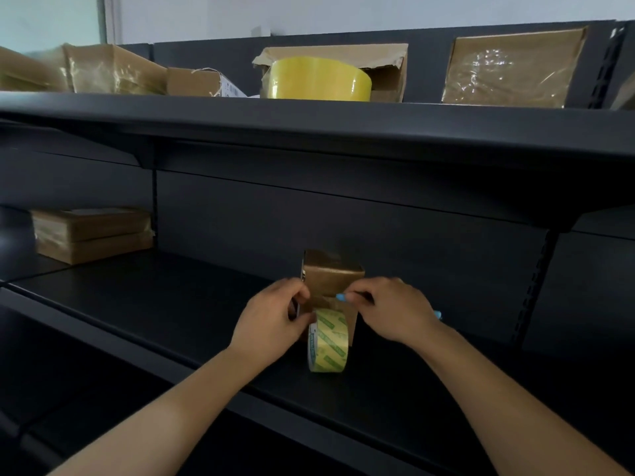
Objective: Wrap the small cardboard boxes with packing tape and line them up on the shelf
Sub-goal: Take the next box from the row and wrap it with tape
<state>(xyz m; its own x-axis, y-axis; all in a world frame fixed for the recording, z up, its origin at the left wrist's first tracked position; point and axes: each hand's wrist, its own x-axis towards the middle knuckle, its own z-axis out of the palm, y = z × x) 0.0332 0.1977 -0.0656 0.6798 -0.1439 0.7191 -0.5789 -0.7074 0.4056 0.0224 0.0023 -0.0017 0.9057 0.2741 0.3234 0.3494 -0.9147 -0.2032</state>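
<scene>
A small brown cardboard box (331, 273) stands upright on the dark middle shelf (171, 304). In front of it stands a roll of clear packing tape with green print (329, 341), on its edge. My left hand (271, 317) is curled at the box's left side and touches the roll's top. My right hand (391, 309) pinches something small at the box's front, most likely the tape end; a blue object shows at its fingertips and behind the hand. The box's lower front is hidden by the roll and hands.
Two flat taped boxes (91, 235) are stacked at the left of the middle shelf. The upper shelf (309, 115) carries several taped boxes, an open carton and a large yellow tape roll (316, 79). A shelf upright (529, 293) rises at the right.
</scene>
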